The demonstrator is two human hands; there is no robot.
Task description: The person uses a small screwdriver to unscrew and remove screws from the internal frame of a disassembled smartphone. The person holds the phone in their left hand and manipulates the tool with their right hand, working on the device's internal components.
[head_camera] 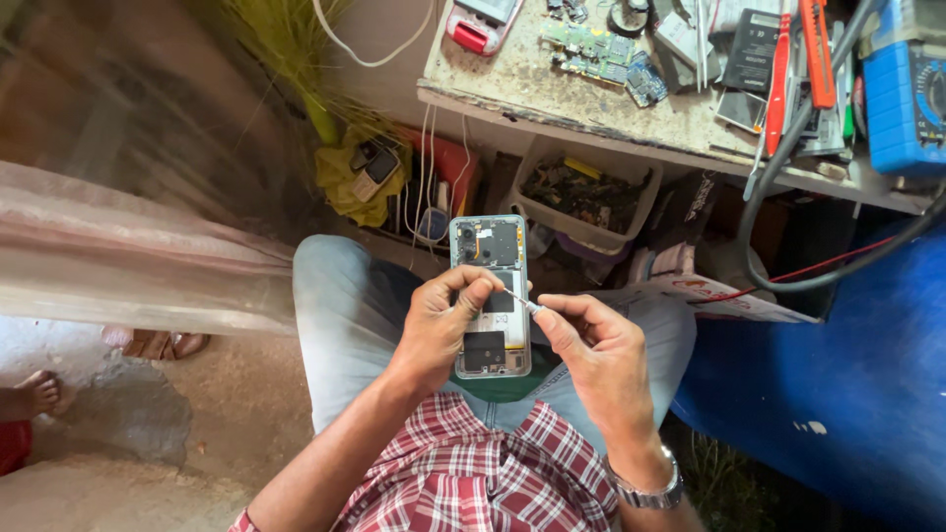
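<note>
Plastic tub [631,212] of dark scrap parts beyond opened phone [490,296].

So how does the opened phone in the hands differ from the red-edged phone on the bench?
The opened phone rests on the lap, gripped by the left hand, back off and its insides exposed; the red-edged phone lies untouched on the workbench, closed. The opened phone shows whole; the red-edged phone is cut off by the picture's edge. Both are slim rectangles.

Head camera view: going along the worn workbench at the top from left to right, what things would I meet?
Red and white phone → green bare circuit boards → flat black battery pack → long red-handled tool → blue boxy meter with a round dial, all on the scuffed pale workbench.
</note>
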